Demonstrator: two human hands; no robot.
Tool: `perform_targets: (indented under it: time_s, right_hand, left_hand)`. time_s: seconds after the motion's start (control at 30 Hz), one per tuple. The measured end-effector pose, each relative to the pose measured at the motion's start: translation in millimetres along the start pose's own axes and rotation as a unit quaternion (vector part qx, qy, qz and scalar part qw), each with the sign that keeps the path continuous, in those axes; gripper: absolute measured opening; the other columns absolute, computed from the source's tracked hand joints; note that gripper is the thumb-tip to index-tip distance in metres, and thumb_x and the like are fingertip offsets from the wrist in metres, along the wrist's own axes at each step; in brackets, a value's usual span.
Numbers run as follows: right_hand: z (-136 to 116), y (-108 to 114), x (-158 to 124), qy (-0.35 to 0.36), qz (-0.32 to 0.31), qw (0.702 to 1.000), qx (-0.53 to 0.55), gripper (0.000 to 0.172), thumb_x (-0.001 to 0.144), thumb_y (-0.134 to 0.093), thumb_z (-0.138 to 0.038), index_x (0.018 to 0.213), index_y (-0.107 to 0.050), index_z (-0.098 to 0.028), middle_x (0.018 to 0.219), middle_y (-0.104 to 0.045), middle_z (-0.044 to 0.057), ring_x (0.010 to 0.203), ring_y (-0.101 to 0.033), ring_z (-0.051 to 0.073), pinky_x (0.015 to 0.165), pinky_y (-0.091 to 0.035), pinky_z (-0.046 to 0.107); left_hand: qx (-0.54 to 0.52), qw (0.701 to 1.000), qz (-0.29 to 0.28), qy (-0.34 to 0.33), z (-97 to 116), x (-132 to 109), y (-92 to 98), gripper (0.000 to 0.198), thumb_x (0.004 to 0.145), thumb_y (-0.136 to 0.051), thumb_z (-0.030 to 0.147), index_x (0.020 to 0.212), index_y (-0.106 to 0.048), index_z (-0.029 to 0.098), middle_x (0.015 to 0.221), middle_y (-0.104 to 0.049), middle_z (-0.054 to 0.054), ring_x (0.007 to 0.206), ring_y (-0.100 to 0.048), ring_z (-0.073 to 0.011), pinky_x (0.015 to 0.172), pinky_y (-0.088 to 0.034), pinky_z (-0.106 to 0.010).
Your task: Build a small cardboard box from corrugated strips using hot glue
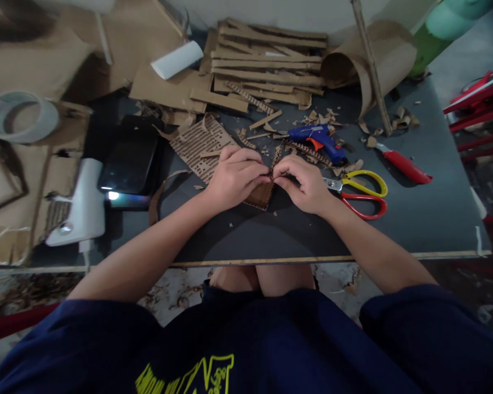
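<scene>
Over the front middle of the table, my left hand (238, 176) and my right hand (302, 183) meet, thumbs and fingertips pinched close together. Between them is a thin corrugated cardboard strip (276, 155), its wavy edge pointing up and away from me. Under the fingertips lies a small brown cardboard piece (262, 197) with a ridged edge, partly hidden by my left hand. A sheet of peeled corrugated cardboard (197, 146) sits beyond my left hand. Just beyond my right hand rests a blue glue gun (318, 141) with an orange trigger. Scissors (363, 191) with yellow and red handles lie beside my right wrist.
Cardboard strips (269, 63) are stacked at the back, near a rolled cardboard tube (378, 57). A red-handled knife (408, 166) lies right. Left are a black device (129, 156), a white handheld device (84, 202) and a tape roll (20, 116). Cardboard scraps litter the table.
</scene>
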State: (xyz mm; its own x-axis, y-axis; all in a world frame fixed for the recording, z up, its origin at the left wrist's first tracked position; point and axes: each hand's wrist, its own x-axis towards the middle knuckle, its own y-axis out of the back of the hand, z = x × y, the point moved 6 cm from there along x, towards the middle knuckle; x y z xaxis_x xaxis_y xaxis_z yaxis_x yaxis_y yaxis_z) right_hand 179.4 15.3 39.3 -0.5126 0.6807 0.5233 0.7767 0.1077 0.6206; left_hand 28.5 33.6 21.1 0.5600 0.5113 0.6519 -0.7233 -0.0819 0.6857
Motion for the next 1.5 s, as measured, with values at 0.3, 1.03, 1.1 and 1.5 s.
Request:
perform_targets:
  time_s: [0.3,1.03,1.1,1.5]
  right_hand:
    - [-2,2,-2,-0.017,0.075,0.996,-0.051,0.009,0.089,-0.067,-0.028,0.089,-0.063,-0.020,0.083,-0.068,0.002,0.079,-0.062,0.015,0.074,-0.050,0.030]
    - [-18,5,-8,0.082,0.120,0.979,-0.139,0.030,0.091,-0.067,-0.022,0.121,-0.064,-0.017,0.098,-0.076,0.009,0.088,-0.072,0.017,0.078,-0.061,0.030]
    - [-19,8,-8,0.074,0.132,0.978,-0.144,0.029,0.091,-0.066,-0.023,0.120,-0.066,-0.019,0.097,-0.077,0.008,0.087,-0.073,0.018,0.077,-0.061,0.029]
    - [-18,12,-12,0.026,0.167,0.979,-0.114,0.022,0.094,-0.063,-0.023,0.113,-0.074,-0.020,0.084,-0.079,0.002,0.070,-0.073,0.012,0.068,-0.058,0.021]
  left_hand:
    - [0.053,0.997,0.041,-0.024,3,0,4.0,0.020,0.097,-0.057,0.033,0.096,-0.070,0.019,0.083,-0.073,-0.003,0.093,-0.067,-0.0186,0.089,-0.041,-0.037]
    - [-0.601,0.709,-0.026,0.368,-18,-2,-15.7,0.037,0.077,-0.073,0.044,0.063,-0.062,0.011,0.050,-0.045,0.005,0.040,-0.026,-0.0002,0.042,-0.013,-0.018]
    - [-0.635,0.681,-0.040,0.362,-17,-1,-13.7,0.037,0.080,-0.070,0.046,0.067,-0.064,0.012,0.043,-0.036,0.007,0.036,-0.024,-0.0011,0.040,-0.014,-0.018]
    - [-0.649,0.698,-0.195,0.233,13,4,-14.6,0.022,0.080,-0.079,0.036,0.086,-0.069,0.017,0.081,-0.063,-0.002,0.065,-0.060,-0.0085,0.056,-0.055,-0.018]
